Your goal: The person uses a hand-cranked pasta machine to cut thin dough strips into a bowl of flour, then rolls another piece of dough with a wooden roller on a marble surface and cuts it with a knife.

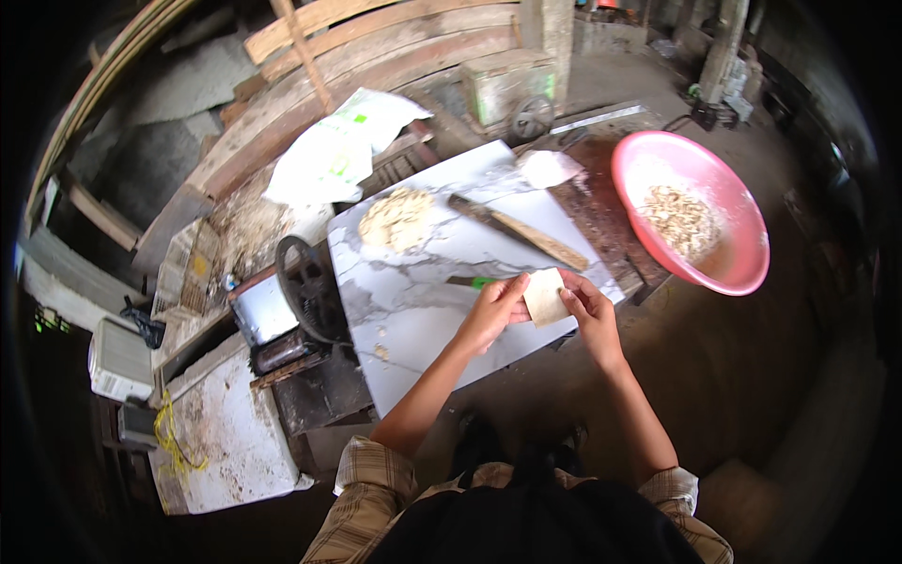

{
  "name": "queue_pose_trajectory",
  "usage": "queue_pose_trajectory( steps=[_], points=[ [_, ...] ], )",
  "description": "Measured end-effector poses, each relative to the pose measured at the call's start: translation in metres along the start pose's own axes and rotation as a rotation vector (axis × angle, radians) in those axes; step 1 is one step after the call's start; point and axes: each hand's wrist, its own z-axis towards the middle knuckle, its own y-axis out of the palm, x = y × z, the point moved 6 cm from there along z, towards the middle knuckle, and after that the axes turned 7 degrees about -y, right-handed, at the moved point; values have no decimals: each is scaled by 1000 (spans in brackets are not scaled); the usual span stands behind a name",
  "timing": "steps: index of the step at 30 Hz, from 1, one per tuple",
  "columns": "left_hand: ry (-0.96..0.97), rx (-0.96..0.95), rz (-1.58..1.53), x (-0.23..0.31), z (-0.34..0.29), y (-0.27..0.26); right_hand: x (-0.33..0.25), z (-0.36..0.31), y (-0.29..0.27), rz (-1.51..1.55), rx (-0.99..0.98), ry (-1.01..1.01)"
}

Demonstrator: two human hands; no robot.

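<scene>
A small pale rectangular sheet of dough (pixel 546 299) is held up between my hands, above the near right part of the marble-patterned board (pixel 413 324). My left hand (pixel 496 310) grips its left edge, and my right hand (pixel 592 315) has the right edge between thumb and fingers. Just beyond my left hand lies a knife with a green handle (pixel 480 282), partly hidden by that hand. A long wooden stick (pixel 519 231) rests diagonally across the board. Farther left on the board sits a flattened heap of pale dough (pixel 396 219).
At the right, a pink basin (pixel 747 249) holds many pale dough pieces (pixel 683 223). Left of the board stands a machine with a large hand wheel (pixel 305 287). A white sack (pixel 334 155) lies behind it. A small white bag (pixel 547 169) rests at the board's far corner.
</scene>
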Motion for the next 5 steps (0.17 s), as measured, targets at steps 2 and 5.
queue_pose_trajectory(
  steps=[2, 5],
  points=[
    [-94, -84, 12, -14, 17, 41, -4, -14, -42, -10, 81, 21],
    [-207, -198, -166, -31, 44, 111, -12, -36, -111, -12, 140, 114]
  ],
)
